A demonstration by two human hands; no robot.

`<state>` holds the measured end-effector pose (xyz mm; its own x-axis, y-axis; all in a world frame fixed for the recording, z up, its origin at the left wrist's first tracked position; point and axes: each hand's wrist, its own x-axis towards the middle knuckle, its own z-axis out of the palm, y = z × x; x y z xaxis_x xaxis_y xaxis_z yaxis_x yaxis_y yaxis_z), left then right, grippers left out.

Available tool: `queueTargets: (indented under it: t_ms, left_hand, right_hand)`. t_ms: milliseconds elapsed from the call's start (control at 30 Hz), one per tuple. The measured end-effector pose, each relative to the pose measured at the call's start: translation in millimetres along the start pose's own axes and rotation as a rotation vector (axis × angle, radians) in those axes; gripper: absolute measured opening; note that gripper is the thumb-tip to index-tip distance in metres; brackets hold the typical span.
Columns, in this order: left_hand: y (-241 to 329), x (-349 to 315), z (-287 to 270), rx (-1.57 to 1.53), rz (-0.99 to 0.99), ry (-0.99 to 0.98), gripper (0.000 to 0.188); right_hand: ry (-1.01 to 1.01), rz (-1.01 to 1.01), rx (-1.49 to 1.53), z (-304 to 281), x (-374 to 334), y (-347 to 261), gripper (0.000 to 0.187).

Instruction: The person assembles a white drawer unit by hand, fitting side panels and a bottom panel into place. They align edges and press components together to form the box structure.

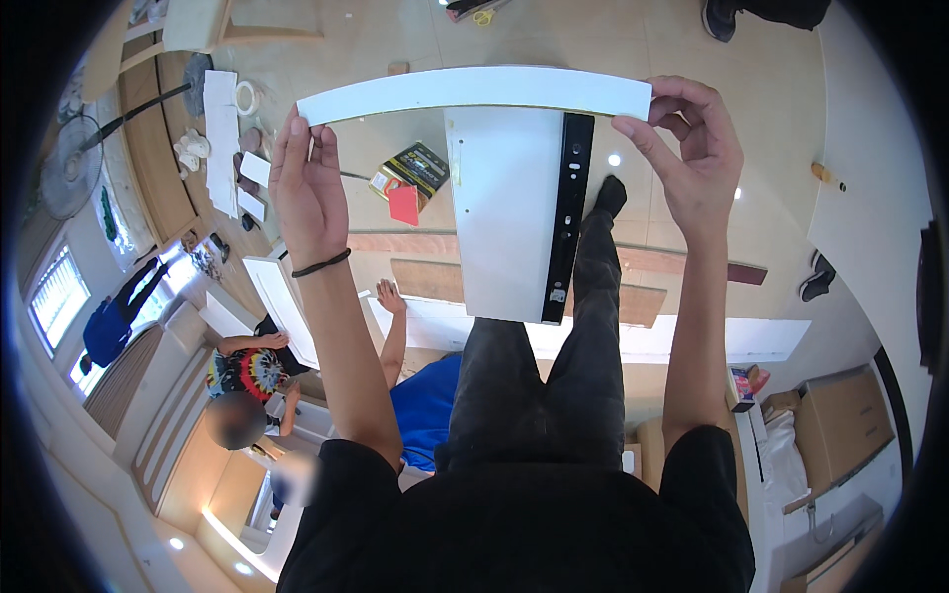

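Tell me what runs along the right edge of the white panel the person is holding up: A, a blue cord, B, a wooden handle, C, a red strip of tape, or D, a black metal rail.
D: a black metal rail runs down the right edge of the white panel, held by the left hand and right hand.

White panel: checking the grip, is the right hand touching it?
Touching. The head view shows the right hand pinching the white panel's right end with its fingertips.

I see a white T-shaped panel assembly [504, 198] held up level, a black metal rail [567, 217] along its stem.
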<state>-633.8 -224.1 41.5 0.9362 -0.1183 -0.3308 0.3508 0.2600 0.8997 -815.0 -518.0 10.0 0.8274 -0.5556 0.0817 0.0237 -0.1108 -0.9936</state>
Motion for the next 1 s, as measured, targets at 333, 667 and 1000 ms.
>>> queueTargets:
  t_ms: [333,667,1000]
  left_hand:
    - [-2.4,9.1,-12.6,-0.016,-0.016,-0.012,0.029]
    - [2.8,15.3,-22.1,-0.118,-0.084,-0.043,0.030]
    - [6.2,14.1,-19.8,-0.180,-0.127,-0.064,0.034]
  right_hand:
    - [0.008,-0.026,0.022,0.0,-1.6,5.8,0.036]
    - [0.024,-0.096,0.010,1.1,-4.8,14.0,0.043]
    - [0.052,-0.135,-0.018,1.1,-2.4,10.6,0.038]
